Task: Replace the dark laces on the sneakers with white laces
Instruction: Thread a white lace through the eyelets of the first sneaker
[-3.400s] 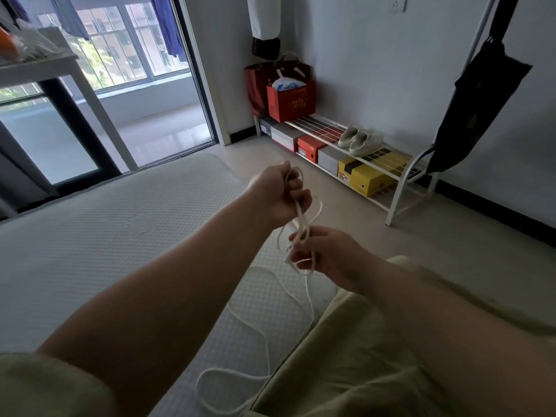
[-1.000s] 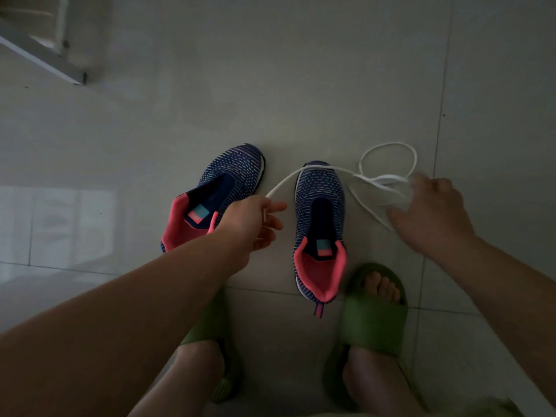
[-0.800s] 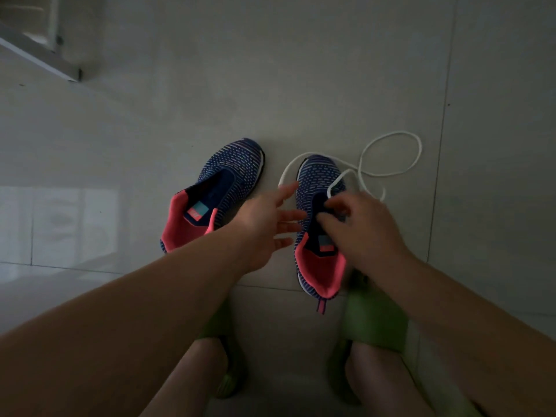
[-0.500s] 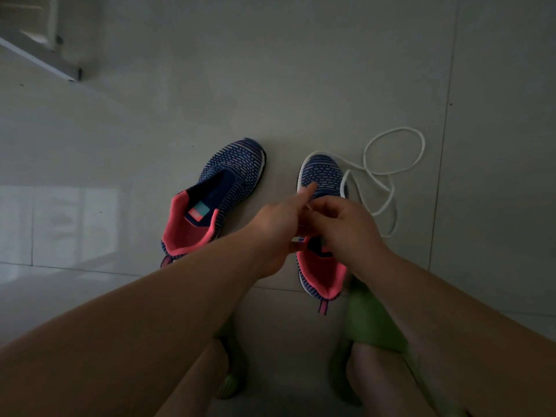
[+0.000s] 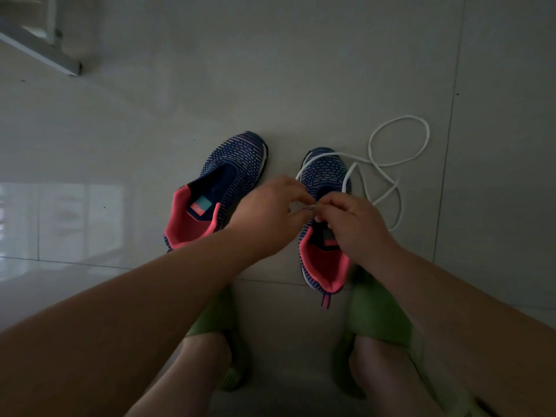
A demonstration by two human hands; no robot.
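Two dark blue knit sneakers with pink lining stand on the tiled floor, toes away from me. The left sneaker [image 5: 224,182] carries no lace. Over the middle of the right sneaker [image 5: 326,173] my left hand [image 5: 270,218] and my right hand [image 5: 355,224] meet, both pinching the tip of the white lace [image 5: 391,164]. The lace crosses the right sneaker's toe and lies in loose loops on the floor to its right. The sneaker's eyelets are hidden under my fingers.
My feet in green slippers [image 5: 376,311] stand just behind the sneakers. A white metal frame leg [image 5: 42,49] ends at the top left. Glossy floor tiles [image 5: 301,70] stretch beyond the sneakers.
The view dropped from the bed to the floor. My right hand let go of the lace bundle and came over the right sneaker. Both hands now pinch the lace tip together.
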